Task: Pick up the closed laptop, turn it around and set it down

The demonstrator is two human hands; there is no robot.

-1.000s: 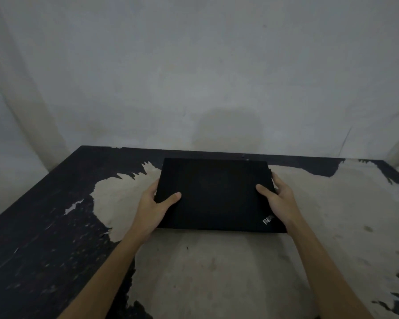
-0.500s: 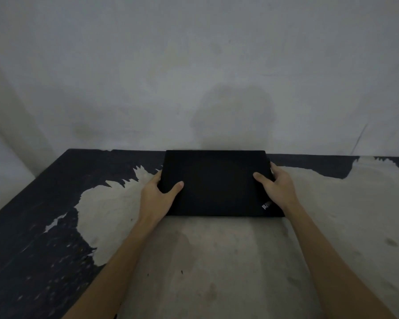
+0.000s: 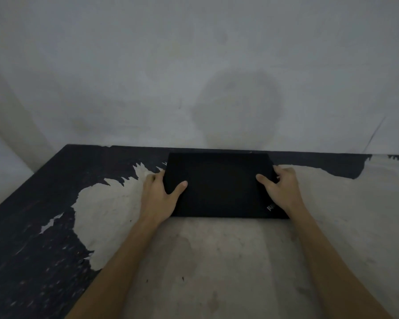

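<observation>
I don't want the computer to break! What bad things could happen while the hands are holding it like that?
It might slip. The left hand and right hand pinch only the short sides of the smooth black laptop, thumbs on top, so a loose grip while turning could drop it.

It might bump. Its far edge sits close to the wall, so swinging it around there could knock a corner.

The table is rough and peeling, so sliding instead of lifting could scratch it.
</observation>
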